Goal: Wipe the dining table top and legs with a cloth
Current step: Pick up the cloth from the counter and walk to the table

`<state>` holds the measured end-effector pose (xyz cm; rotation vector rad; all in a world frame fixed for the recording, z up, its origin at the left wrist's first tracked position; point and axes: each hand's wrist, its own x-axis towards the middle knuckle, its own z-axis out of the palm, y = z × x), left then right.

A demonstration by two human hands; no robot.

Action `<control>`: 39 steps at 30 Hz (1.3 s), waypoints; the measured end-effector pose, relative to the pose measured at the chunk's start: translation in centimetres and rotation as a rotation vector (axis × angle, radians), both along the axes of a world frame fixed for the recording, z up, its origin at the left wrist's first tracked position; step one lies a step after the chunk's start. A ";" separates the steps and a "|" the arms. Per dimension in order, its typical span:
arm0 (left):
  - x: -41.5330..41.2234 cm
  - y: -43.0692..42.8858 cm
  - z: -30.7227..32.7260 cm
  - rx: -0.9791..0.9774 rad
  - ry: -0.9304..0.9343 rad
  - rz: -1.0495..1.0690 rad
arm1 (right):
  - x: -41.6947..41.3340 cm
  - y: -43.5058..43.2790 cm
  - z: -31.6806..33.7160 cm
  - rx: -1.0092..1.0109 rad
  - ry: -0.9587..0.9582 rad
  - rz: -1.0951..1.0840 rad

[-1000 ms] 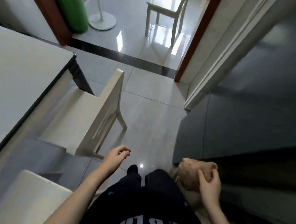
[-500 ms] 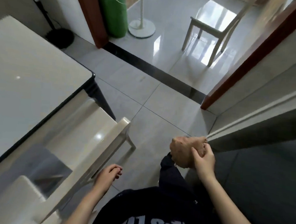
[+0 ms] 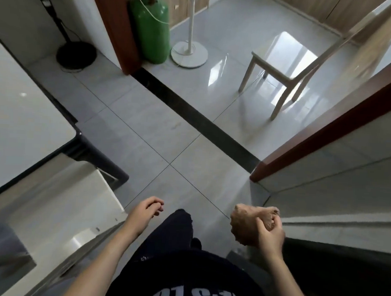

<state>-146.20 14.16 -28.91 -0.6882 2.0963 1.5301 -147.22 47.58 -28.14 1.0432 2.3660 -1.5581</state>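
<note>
- Right of the table (image 3: 20,114), on the far side of the body from it, the right hand (image 3: 268,238) grips a bunched brown cloth (image 3: 242,221), fingers curled round it, held in the air above the floor (image 3: 144,144).
- Between that hand and the table, the left hand (image 3: 146,212) hangs with its fingers loosely curled and holds nothing.
- Of the 2 hands, the empty one is nearer the table and the one with the cloth is farther off. As I judge it, the coming move turns on this: the right arm must swing left across the legs, or the body must turn left, before cloth meets surface.
- Closest to the hands is the table's dark corner leg (image 3: 102,162), slanting from under the corner down to the floor, ahead and to the left of the left hand.
- Beyond the leg, the pale glossy top (image 3: 15,86) lies well apart from the cloth. Its near edge runs from the corner away to the left, so a wipe along it would travel away from the hands.
- Against that near edge stands a chair (image 3: 55,208), between the left arm and the top. It probably blocks a straight reach to the top from this spot, which leaves the leg as the more open target.
- Nothing touches the table at this moment, and whether any part has been wiped I cannot tell.
</note>
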 end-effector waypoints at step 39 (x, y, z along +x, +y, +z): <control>-39.5 -6.8 -2.7 0.058 -0.123 1.545 | -77.3 -39.1 0.6 0.166 0.016 1.488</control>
